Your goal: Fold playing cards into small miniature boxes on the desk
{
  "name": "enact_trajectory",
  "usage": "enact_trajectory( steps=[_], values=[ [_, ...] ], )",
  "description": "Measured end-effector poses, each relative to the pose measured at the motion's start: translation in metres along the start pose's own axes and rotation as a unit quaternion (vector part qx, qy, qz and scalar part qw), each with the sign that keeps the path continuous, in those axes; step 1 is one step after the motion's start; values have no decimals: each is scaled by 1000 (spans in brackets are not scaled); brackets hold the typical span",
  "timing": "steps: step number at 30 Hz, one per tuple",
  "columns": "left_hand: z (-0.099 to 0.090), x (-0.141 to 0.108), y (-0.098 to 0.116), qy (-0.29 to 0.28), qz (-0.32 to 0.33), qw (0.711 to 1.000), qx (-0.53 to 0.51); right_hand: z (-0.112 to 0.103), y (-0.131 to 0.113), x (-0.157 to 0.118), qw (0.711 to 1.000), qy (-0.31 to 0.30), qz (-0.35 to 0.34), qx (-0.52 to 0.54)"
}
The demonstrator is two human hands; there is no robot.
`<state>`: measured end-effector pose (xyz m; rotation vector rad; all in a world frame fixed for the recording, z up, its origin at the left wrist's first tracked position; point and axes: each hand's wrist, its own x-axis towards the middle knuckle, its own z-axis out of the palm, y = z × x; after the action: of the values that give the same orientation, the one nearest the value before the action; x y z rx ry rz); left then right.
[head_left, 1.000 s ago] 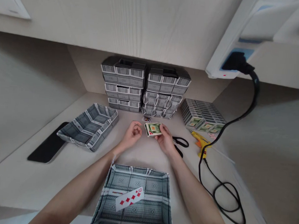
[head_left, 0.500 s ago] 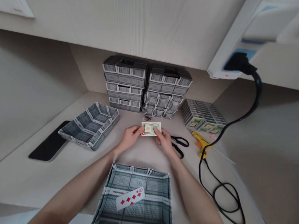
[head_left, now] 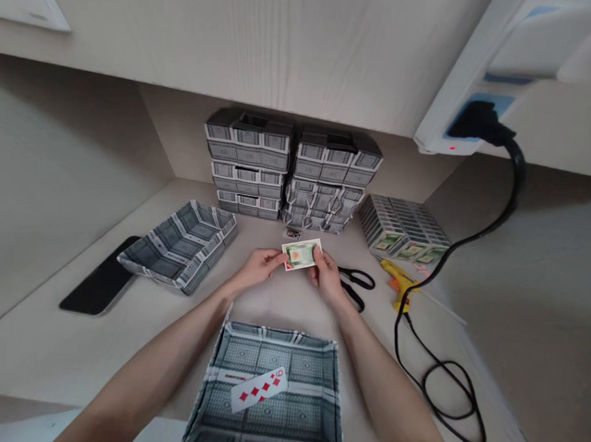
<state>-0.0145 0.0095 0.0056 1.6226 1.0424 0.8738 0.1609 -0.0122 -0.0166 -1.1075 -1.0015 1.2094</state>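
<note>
Between my two hands is a green and cream card [head_left: 301,254] with a white border, held above the table. My left hand [head_left: 261,265] pinches its left end, and my right hand [head_left: 326,273] grips its right end, thumb on top. Nearer to me stands an open box [head_left: 311,362] made of grey patterned playing cards, and a nine of diamonds [head_left: 258,389] lies inside it. Just beyond my hands a small face card [head_left: 292,233] rests on the table. Black-handled scissors [head_left: 357,278] lie beside my right hand, partly hidden by it.
Stacked card boxes [head_left: 289,160] stand at the back. A block of cards [head_left: 405,228] sits behind a yellow glue gun [head_left: 400,284] with a looping black cable. At the left are an open card tray [head_left: 181,244] and a black phone [head_left: 96,282]. A power strip [head_left: 462,118] hangs upper right.
The green card has tilted, its right end now higher. My right thumb has shifted toward the card's right edge. The view has moved slightly.
</note>
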Motion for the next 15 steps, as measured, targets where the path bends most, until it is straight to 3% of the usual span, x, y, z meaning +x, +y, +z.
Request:
enact_trajectory(
  steps=[15],
  values=[
    [-8,0,0,-62,-13,998,-8,1,-5,0,996,-26,27,83]
  ],
)
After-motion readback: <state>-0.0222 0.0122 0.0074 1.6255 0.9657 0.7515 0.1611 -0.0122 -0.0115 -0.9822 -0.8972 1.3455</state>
